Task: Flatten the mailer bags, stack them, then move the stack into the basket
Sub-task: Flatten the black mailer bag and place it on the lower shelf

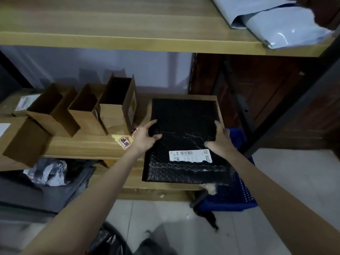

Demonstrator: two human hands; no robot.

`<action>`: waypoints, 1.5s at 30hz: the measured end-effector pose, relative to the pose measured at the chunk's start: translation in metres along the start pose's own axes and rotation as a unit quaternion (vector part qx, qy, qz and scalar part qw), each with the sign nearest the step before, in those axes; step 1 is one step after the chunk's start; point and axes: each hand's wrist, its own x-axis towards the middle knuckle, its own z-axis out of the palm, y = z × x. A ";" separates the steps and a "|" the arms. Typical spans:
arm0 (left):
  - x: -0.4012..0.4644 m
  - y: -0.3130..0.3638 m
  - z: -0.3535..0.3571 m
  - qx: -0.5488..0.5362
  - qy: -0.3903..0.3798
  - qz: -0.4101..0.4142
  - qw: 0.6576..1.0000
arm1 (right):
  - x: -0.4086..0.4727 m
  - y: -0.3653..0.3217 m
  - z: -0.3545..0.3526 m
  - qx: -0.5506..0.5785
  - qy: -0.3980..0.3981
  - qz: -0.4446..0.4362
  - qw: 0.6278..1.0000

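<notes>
A black bubble mailer bag [184, 126] with a white shipping label lies flat on the right end of the middle wooden shelf [88, 146], its near end hanging over the shelf's front edge. My left hand [145, 137] grips its left edge, thumb on top and fingers curled round the edge. My right hand [219, 138] holds the right edge, thumb on the top face. A blue perforated basket [239, 192] stands on the floor below and to the right, partly hidden by the bag and my right arm. Pale grey mailer bags [272, 21] lie on the top shelf at the right.
Several open cardboard boxes [114, 105] stand on the shelf left of the bag. Loose stickers [125, 142] lie by my left hand. Crumpled grey bags [49, 172] sit on the lower shelf at left. A dark metal upright [287, 115] rises at the right.
</notes>
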 end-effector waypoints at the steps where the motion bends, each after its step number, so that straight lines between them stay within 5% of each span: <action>1: 0.006 -0.001 0.003 0.031 0.013 0.003 0.999 | 0.003 0.004 0.005 -0.038 -0.007 0.000 0.999; 7: 0.029 -0.028 0.027 0.101 0.080 0.019 0.991 | 0.021 0.019 0.026 -0.186 0.036 -0.039 0.981; 12: 0.033 -0.044 0.046 0.304 0.089 0.095 0.944 | 0.040 0.014 0.040 -0.143 0.049 -0.069 0.986; 17: 0.034 -0.046 0.059 0.381 -0.104 0.079 0.915 | 0.046 0.011 0.052 -0.223 0.108 -0.121 0.961; 22: 0.045 -0.043 0.064 0.411 -0.126 0.068 0.900 | 0.045 0.005 0.067 -0.290 0.045 -0.188 0.937; 38: 0.063 -0.039 0.065 0.396 -0.124 0.071 0.907 | 0.060 0.004 0.065 -0.325 -0.064 -0.128 0.935; 45: 0.055 -0.029 0.049 0.395 -0.096 0.110 0.907 | 0.054 -0.016 0.052 -0.316 0.004 -0.165 0.934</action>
